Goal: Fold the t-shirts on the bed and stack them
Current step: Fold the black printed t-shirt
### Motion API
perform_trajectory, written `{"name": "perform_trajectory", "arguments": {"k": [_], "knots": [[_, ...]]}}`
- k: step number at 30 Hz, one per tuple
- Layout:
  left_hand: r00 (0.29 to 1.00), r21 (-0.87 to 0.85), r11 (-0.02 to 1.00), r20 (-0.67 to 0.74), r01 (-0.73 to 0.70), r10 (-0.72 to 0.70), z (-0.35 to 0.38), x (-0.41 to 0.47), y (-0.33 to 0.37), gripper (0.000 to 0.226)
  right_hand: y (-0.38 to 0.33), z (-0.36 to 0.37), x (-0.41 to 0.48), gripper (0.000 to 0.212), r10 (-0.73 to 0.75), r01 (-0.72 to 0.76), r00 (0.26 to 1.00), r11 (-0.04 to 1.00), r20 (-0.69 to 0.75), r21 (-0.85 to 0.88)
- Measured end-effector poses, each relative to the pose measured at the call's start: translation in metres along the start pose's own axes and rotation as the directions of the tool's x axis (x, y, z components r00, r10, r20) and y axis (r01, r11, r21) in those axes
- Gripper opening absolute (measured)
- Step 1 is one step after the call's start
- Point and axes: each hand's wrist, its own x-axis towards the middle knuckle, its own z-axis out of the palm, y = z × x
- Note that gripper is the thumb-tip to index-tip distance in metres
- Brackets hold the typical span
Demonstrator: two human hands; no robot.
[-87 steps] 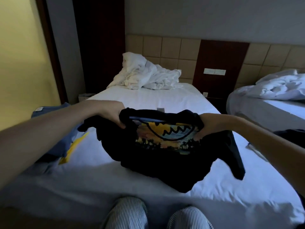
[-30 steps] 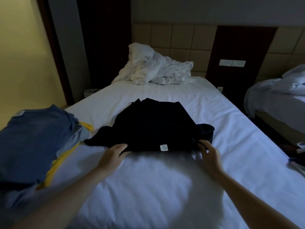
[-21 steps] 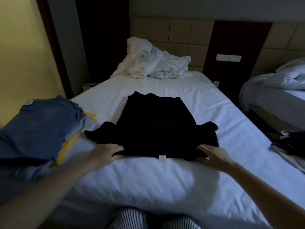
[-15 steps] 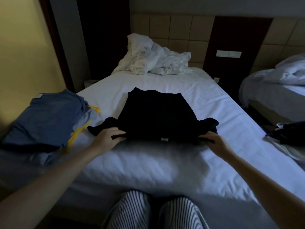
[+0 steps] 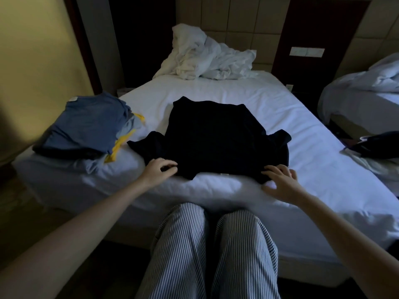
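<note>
The black t-shirt [image 5: 216, 137] lies flat on the bed [image 5: 298, 113], long axis running away from us — our left hand [image 5: 158, 169] curls at its near-left corner, grip unclear, our right hand [image 5: 280, 182] spread open at its near-right.

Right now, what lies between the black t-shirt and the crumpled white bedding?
Only bare bed sheet, from black t-shirt to crumpled bedding, in the head view.

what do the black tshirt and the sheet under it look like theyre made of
Black t-shirt: soft matte knit, likely cotton jersey; it lies limp, sleeves flopped flat. Bed sheet: smooth white woven cloth, probably cotton; fine creases, no shine.
</note>
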Motion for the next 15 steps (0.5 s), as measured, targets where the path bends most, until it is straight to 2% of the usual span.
{"name": "perform_trajectory", "arguments": {"k": [1, 3, 5, 7, 9, 11, 15], "knots": [[0.996, -0.110, 0.994, -0.082, 0.026, -0.035, -0.006, -0.001, 0.003, 0.027, -0.009, -0.001, 0.001, 0.086, -0.019, 0.020, 0.999, 1.000, 0.032, -0.020], [0.953, -0.236, 0.957, -0.207, 0.170, -0.221, -0.021, 0.003, -0.001, 0.025, -0.032, 0.000, 0.007, 0.090, -0.064, 0.067, 0.996, 0.996, 0.070, -0.054], [0.869, -0.356, 0.856, -0.188, 0.374, -0.458, -0.033, 0.012, -0.013, 0.032, -0.060, 0.002, 0.016, 0.076, -0.094, 0.098, 0.992, 0.994, 0.078, -0.050], [0.765, -0.492, 0.693, -0.079, 0.528, -0.639, -0.041, 0.022, -0.022, 0.041, -0.089, 0.005, 0.028, 0.068, -0.113, 0.115, 0.990, 0.993, 0.089, -0.023], [0.714, -0.699, 0.494, 0.034, 0.517, -0.700, -0.045, 0.038, -0.025, 0.041, -0.118, 0.008, 0.039, 0.067, -0.141, 0.141, 0.987, 0.990, 0.079, -0.001], [0.704, -0.836, 0.309, 0.124, 0.454, -0.699, -0.049, 0.052, -0.023, 0.034, -0.145, 0.012, 0.051, 0.067, -0.183, 0.181, 0.981, 0.983, 0.069, 0.028], [0.673, -0.834, 0.200, 0.247, 0.514, -0.697, -0.052, 0.081, -0.030, 0.066, -0.194, 0.014, 0.078, 0.073, -0.265, 0.264, 0.964, 0.964, 0.013, 0.023]]}}
